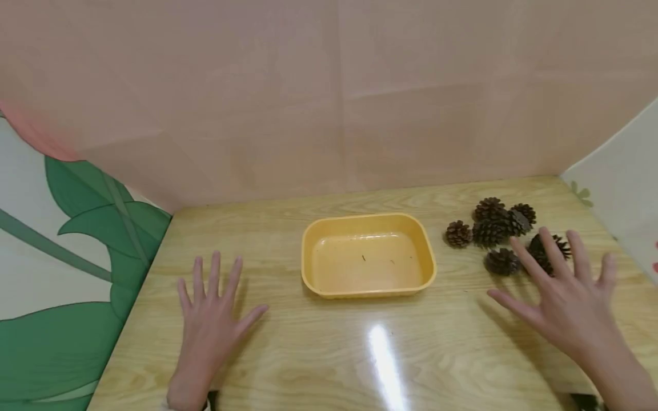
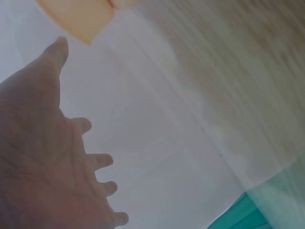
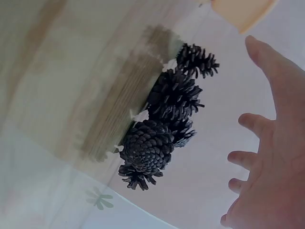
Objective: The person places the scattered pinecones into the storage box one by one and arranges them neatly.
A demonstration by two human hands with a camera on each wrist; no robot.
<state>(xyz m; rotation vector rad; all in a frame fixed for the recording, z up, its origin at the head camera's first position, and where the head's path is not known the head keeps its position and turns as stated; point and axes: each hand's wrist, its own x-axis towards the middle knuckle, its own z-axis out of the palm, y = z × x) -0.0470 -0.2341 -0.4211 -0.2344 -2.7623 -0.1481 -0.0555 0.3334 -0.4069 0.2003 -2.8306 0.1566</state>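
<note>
My left hand (image 1: 208, 319) is spread palm down over the table's left side, its fingers straight and nothing in its grasp. In the left wrist view the same hand (image 2: 52, 143) shows its palm and extended thumb. On the right, my right hand (image 1: 576, 302) hovers with fingers fanned out, its fingertips overlapping the nearest pine cones (image 1: 547, 251) in the head view. Several brown pine cones (image 1: 490, 231) lie in a cluster just beyond it. A yellow plastic basin (image 1: 367, 291) sits between the hands, with a few dark specks on its bottom.
The wood-grain table (image 1: 288, 354) meets a pinkish cloth backdrop (image 1: 329, 114) along its rear edge. Green leaf artwork (image 1: 77, 274) covers the left side, and a pale panel (image 1: 627, 171) borders the right.
</note>
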